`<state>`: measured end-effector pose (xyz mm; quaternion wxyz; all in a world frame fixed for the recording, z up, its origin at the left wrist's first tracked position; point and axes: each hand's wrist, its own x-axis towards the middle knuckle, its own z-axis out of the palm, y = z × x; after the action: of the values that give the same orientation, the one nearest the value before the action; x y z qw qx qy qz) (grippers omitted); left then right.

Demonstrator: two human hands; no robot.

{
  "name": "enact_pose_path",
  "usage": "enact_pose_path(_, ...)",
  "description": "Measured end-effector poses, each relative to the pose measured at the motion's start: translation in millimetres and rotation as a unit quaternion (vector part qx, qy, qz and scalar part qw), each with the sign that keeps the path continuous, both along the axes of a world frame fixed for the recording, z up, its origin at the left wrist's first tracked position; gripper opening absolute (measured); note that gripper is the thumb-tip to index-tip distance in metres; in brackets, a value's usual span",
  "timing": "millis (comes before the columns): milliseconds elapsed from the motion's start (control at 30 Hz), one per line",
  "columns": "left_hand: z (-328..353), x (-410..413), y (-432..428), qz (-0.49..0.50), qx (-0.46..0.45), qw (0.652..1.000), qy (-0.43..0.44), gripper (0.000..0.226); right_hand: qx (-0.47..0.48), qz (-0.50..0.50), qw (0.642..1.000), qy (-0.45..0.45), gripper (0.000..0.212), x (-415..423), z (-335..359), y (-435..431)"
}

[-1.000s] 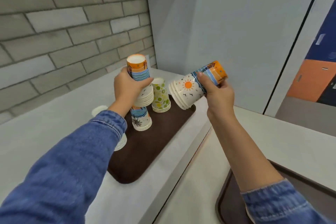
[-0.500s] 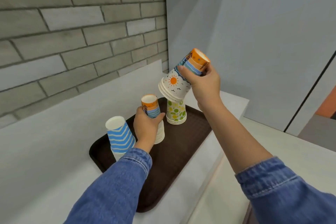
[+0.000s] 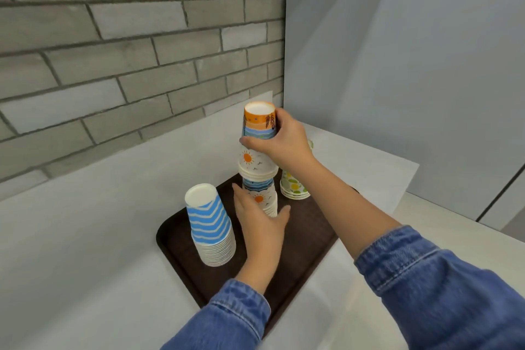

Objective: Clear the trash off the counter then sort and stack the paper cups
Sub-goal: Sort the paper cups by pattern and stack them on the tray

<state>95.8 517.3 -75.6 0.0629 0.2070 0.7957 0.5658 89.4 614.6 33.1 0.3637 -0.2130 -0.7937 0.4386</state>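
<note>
A grey brick wall (image 3: 113, 37) rises behind the white counter (image 3: 85, 236). On the counter lies a brown tray (image 3: 308, 226), directly beneath both hands.

The right hand (image 3: 284, 142) reaches in from a blue denim sleeve (image 3: 426, 278). It grasps the upper sunset stack (image 3: 258, 121), a set of nested paper cups turned bottom up. The thumb crosses the near side at the blue band and the fingers wrap the far side. Just below that grasp the white rims of the held cups sit down over the top of the lower sunset stack (image 3: 260, 197). This stack stands upside down on the tray, and the two make one taller column.

The left hand (image 3: 261, 224), coming from its own denim sleeve (image 3: 227, 318), is spread with straight fingers at the foot of that column. The fingers lie to the column's left and the thumb to its right. It seems to steady the cups rather than clasp them, though whether the skin actually touches them is hard to make out from this angle.

To the left of the left hand stands the blue zigzag stack (image 3: 208, 224), inverted on the tray and apart from the hand. Under the right wrist, just right of the column, stands the green-spotted stack (image 3: 294, 189), partly hidden by the forearm.
</note>
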Motion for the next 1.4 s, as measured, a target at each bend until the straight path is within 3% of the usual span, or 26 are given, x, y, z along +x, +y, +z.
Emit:
enact_pose_path(167, -30, 25, -23, -0.022, -0.002, 1.0, -0.02, 0.102, 0.019, 0.024, 0.995, -0.099, 0.069, 3, -43, -4)
enact_pose_path(300, -36, 28, -35, -0.018, 0.015, 0.999, -0.031, 0.095, -0.022, 0.046, 0.993, -0.111, 0.071, 7, -57, -3)
enact_pose_path(467, -35, 36, -43, -0.007, 0.085, 0.996, -0.01, 0.073, -0.062, 0.046, 0.985, -0.152, 0.102, 37, -43, -5)
enact_pose_path(567, -36, 62, -45, -0.059, 0.135, 0.989, 0.012, 0.047, -0.079, -0.035, 0.993, -0.086, 0.091, 107, -33, -9)
enact_pose_path(667, -40, 104, -37, -0.205, 0.128, 0.97, 0.019, 0.032, -0.082, -0.144, 0.986, -0.005, 0.063, 204, -30, -20)
enact_pose_path(733, -46, 139, -27, -0.335, 0.068, 0.94, -0.01, 0.041, -0.076, -0.216, 0.973, 0.02, 0.049, 267, -33, -31)
enact_pose_path(833, -57, 189, -16, -0.501, -0.066, 0.861, -0.061, 0.08, -0.066, -0.303, 0.951, -0.009, 0.042, 336, -45, -48)
enact_pose_path(933, -70, 240, -5, -0.575, -0.129, 0.807, -0.038, 0.104, -0.066, -0.368, 0.927, -0.014, 0.04, 388, -65, -61)
enact_pose_path(1033, -85, 279, 9, -0.605, -0.151, 0.781, -0.039, 0.111, -0.106, -0.416, 0.903, 0.02, 0.04, 422, -81, -72)
enact_pose_path(1200, -104, 309, 23, -0.56, -0.127, 0.817, -0.049, 0.069, -0.187, -0.44, 0.873, 0.096, 0.045, 449, -109, -86)
enact_pose_path(1400, -101, 313, 25, -0.517, -0.113, 0.848, -0.045, 0.064, -0.232, -0.436, 0.863, 0.102, 0.044, 457, -157, -92)
